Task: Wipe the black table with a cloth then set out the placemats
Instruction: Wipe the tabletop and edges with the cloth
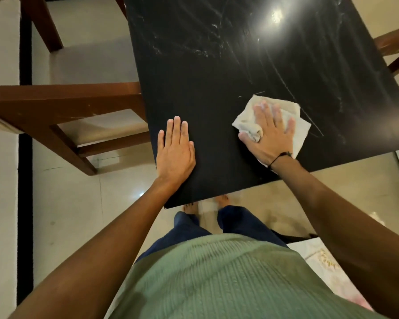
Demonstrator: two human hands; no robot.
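We stand in a home dining area: brown wooden chairs (62,107) around a glossy black table (217,72) on cream floor tiles (67,203).

The black table (217,88) runs off the top edge, a wooden chair (62,104) is cut by the left edge, the right hand (268,134) hides the middle of the cloth (295,111), its fingertips motion-blurred, and a pale patterned item (327,265) at lower right is unidentifiable.

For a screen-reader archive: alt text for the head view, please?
Right hand presses a white cloth flat on the black table; left hand rests flat beside it. Brown wooden chair stands left.
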